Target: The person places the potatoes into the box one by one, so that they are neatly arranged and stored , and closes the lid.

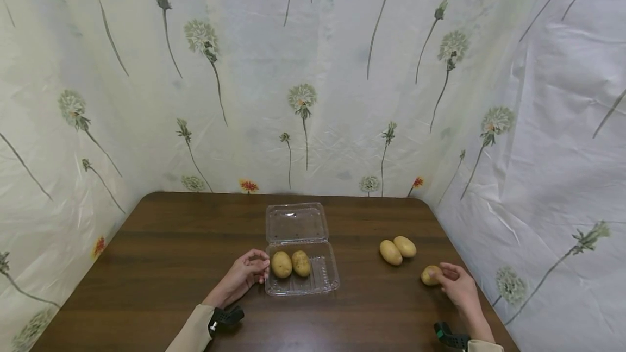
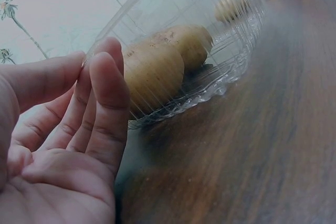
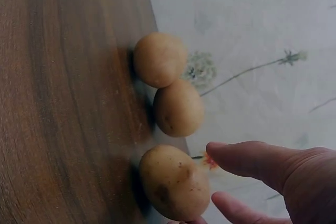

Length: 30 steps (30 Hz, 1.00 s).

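A clear plastic clamshell container stands on the table with its lid laid back, holding two potatoes side by side. My left hand pinches the container's left rim between thumb and fingers, as the left wrist view also shows. At the right, my right hand is at a single potato that rests on the table. The right wrist view shows the thumb apart from that spotted potato, with fingertips close at its lower edge; whether they touch cannot be told.
Two more potatoes lie against each other between the container and my right hand. The brown wooden table ends at a curtain with dandelion prints, which also runs along both sides.
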Motion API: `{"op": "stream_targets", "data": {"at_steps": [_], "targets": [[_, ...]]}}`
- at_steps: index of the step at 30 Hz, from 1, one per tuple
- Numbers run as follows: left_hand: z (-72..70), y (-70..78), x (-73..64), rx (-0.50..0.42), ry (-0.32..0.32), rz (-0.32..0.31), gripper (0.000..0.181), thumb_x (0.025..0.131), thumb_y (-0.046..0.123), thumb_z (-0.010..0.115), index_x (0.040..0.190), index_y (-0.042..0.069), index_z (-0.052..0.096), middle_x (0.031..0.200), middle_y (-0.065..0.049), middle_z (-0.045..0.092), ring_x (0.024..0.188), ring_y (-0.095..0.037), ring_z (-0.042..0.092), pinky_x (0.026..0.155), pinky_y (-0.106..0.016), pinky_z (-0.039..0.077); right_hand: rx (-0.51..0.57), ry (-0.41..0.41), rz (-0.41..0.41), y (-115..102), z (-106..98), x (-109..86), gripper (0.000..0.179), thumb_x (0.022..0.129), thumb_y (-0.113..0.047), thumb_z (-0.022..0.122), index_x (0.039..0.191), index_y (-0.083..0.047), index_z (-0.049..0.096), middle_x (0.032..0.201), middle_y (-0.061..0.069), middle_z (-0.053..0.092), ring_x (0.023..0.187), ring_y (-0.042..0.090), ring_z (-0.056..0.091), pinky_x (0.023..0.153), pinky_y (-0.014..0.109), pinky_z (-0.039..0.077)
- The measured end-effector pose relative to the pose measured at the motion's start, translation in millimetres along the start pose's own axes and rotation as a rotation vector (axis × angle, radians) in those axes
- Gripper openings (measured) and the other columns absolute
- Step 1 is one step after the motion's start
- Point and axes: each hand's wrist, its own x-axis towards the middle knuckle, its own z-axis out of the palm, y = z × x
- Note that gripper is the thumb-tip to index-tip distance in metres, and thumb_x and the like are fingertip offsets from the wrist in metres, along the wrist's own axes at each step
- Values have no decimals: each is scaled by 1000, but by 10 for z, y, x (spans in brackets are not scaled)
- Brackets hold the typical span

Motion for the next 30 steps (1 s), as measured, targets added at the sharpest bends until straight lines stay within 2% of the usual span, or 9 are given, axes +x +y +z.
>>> {"op": "stream_targets", "data": {"at_steps": [2,8,15,21,26,30], "targets": [[1,2,-3,4,-6,5,16,99,6,51,113,2,46,84,1,65,71,-10,63,62,-22,50,2,9,-6,20,15,13,69,90,-37,68,136,6,41,138,35,43,104,22,58,69,22,54],[-2,-1,-4,1,-10,9,16,99,7,52,113,3,46,84,1,65,71,-10,63,61,-22,50,18,17,-10,84,54,43,63,91,-29,68,135,8,42,131,35,49,78,-3,54,67,22,54],[-12,-6,-9,6,-31,19,13,100,7,51,112,5,48,85,1,66,72,-10,63,62,-22,50,36,15,-34,70,96,42,61,90,-22,68,135,10,41,124,34,55,76,1,59,65,22,54],[-4,0,1,17,3,-6,13,99,11,53,111,7,48,84,0,65,72,-11,63,62,-23,50,7,34,-29,29,118,32,62,89,-26,69,135,7,43,128,34,53,75,-1,58,65,21,54],[-5,1,3,19,2,-7,14,99,10,52,112,6,48,85,1,65,72,-10,63,62,-23,50,-33,47,-39,29,142,39,61,88,-27,69,135,5,44,129,33,54,72,-4,56,63,18,51],[-5,-3,-1,18,3,-7,15,99,10,53,112,5,47,84,0,65,72,-10,63,62,-23,50,-37,42,-44,36,159,46,62,88,-27,69,135,6,45,127,33,56,75,4,62,63,20,53]]}}
